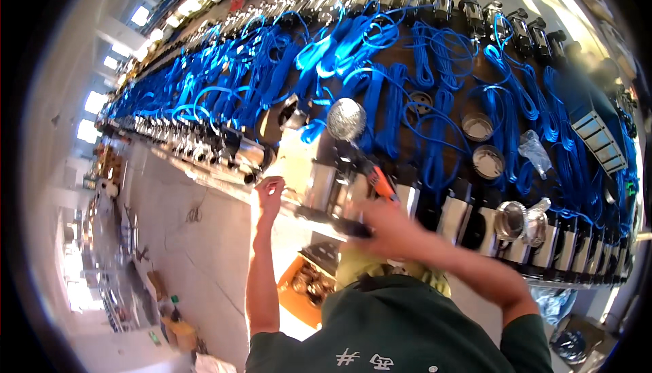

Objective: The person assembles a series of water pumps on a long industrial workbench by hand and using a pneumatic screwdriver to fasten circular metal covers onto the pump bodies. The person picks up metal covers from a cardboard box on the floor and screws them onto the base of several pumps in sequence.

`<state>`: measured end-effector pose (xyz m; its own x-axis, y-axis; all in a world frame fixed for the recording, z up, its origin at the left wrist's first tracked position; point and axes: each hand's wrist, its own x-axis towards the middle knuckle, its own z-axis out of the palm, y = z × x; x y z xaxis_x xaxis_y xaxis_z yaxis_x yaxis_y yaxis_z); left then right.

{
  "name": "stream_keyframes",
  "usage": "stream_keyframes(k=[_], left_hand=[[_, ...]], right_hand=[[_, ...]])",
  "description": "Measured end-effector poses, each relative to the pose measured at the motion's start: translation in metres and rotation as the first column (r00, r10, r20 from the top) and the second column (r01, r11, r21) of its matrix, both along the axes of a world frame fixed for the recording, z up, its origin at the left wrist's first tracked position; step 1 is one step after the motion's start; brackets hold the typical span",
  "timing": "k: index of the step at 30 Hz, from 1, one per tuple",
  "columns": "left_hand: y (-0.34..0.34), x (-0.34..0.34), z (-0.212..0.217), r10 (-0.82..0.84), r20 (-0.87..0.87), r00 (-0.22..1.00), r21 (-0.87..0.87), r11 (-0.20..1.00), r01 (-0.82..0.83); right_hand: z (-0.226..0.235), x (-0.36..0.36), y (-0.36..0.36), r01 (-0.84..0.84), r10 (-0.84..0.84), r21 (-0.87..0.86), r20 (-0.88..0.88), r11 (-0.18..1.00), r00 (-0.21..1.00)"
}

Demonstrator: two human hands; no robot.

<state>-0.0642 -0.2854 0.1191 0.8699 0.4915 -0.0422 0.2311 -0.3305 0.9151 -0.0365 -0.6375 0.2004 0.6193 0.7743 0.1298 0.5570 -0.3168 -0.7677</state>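
Observation:
Close to the bench's front edge, my left hand [269,195] is raised with its fingers curled together; whatever they pinch, if anything, is too small to make out. My right hand [388,227], smeared by motion, reaches across the front of a silver-and-black cylindrical pump [320,184]. An orange-and-black hand tool [381,183] lies just beyond the right fingers, and I cannot tell whether they touch it. Past the pump is a silver perforated strainer cup [346,119]. A pale board or sheet [295,162] sits between the left hand and the pump.
Bundled blue cables [272,67] cover the bench, with rows of similar pumps [454,217] along both edges. Round metal covers [488,161], a clear plastic bag [534,152] and a dark crate [598,132] lie right. Below the bench, an orange box [288,279] holds metal parts.

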Motion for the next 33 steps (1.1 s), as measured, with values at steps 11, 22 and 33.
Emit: stream_keyframes(k=[11,22,33], left_hand=[[0.127,0.219,-0.123,0.066,-0.246,0.967,-0.826,0.507,-0.244],[0.106,0.208,-0.05,-0.22,-0.211,0.952,-0.191,0.965,0.181],[-0.206,0.262,-0.061,-0.77,-0.068,0.634,-0.168,0.635,0.754]], right_hand=[[-0.093,-0.039,0.213,0.286,-0.296,-0.343,0.024,0.895,0.955],[-0.108,-0.038,0.257,0.51,-0.514,-0.129,0.002,0.85,0.858],[-0.122,-0.044,0.248,0.528,-0.527,-0.046,0.03,0.848,0.849]])
